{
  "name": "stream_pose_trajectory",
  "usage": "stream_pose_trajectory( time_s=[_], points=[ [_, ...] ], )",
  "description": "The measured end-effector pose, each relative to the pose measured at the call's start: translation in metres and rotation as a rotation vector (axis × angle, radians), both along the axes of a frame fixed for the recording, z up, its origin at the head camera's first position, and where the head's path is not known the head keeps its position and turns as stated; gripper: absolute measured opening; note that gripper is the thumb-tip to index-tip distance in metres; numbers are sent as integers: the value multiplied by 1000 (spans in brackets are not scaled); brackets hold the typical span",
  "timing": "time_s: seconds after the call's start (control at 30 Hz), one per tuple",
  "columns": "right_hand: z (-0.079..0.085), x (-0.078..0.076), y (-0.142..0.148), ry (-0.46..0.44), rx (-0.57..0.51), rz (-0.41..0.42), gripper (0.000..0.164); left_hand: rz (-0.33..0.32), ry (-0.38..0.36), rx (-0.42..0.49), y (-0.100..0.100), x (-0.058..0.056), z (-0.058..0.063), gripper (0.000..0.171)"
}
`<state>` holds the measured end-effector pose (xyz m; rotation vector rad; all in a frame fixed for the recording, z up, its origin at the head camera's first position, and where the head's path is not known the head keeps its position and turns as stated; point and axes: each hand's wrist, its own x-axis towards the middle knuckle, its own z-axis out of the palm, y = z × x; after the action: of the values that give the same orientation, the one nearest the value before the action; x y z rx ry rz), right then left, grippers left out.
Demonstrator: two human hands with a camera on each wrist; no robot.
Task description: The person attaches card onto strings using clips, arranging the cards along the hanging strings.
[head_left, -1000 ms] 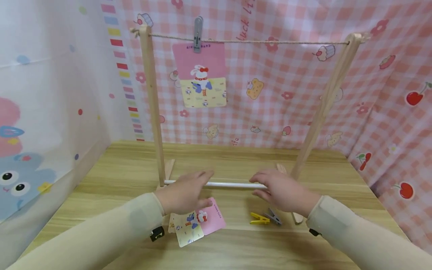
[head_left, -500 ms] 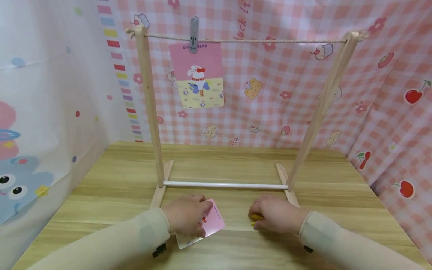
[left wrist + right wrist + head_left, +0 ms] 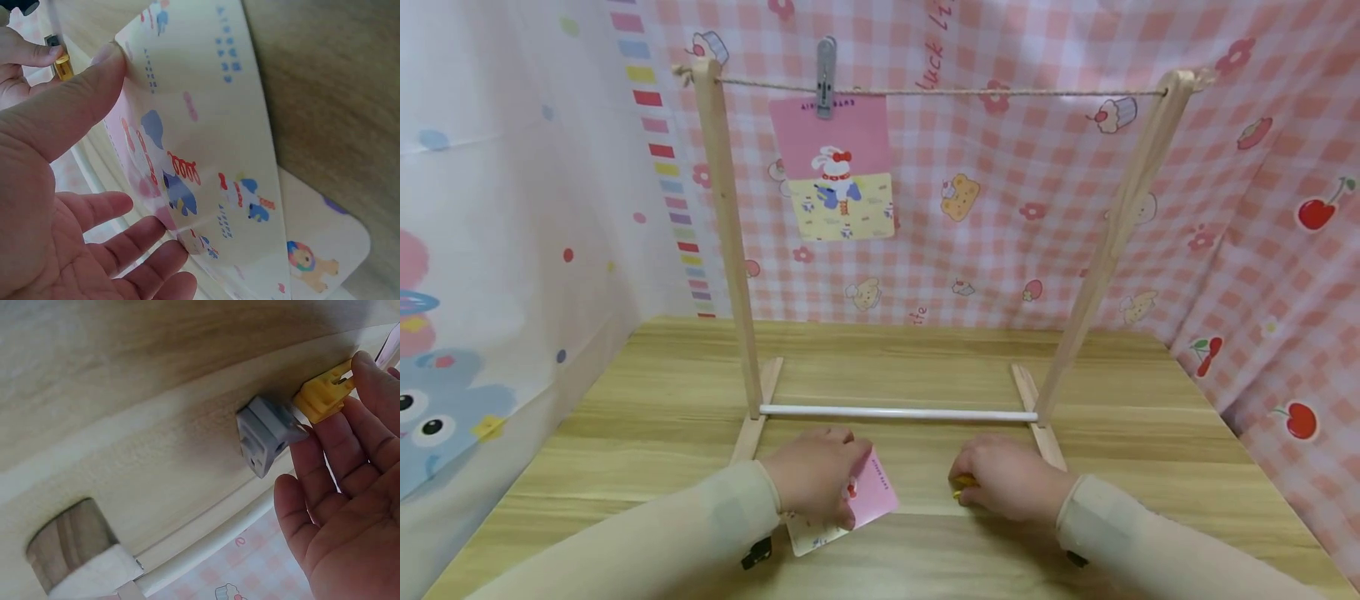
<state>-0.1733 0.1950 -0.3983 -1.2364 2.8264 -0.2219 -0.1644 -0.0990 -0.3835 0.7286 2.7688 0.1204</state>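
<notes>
Fingers of the left hand [image 3: 816,475], in the head view just short of 7 o'clock, straddle and grip a pink-and-yellow card [image 3: 876,487], which lies at 6 o'clock over the wood-grained tabletop [image 3: 925,537]; those of the right hand [image 3: 1011,482], at 5 o'clock, are curled about a yellow clip [image 3: 322,397]. Beyond both hands a white rod [image 3: 898,412] forms the lower crosspiece of a wooden frame [image 3: 730,242]. A cord [image 3: 1000,92] spans the frame from 11 to 2 o'clock; on it, towards 11 o'clock, an upper grey clip [image 3: 825,75] holds a hung card [image 3: 868,133] of similar print, in front of a checked curtain [image 3: 985,250].

Left wrist view: the thumb, between 10 and 11 o'clock, and fingertips, at 7 o'clock, grasp the pink-and-yellow card by its edges. A second card [image 3: 319,250], printed with a lion, is partly covered by it at 4 o'clock.

Right wrist view: thumb and fingers pinch the yellow clip at 2 o'clock. A loose grey clip [image 3: 269,434] sits just beside it, on its 8 o'clock side, near the fingertips; whether they touch cannot be told. A wooden foot [image 3: 72,540] appears at 8 o'clock.
</notes>
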Motion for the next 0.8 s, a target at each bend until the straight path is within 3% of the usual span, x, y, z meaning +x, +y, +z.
stream_pose_trajectory(
  time_s=[0.8],
  points=[
    [0,0,-4,25,7,-20,13,53,-62,65,2,-7,-1,101]
  ],
)
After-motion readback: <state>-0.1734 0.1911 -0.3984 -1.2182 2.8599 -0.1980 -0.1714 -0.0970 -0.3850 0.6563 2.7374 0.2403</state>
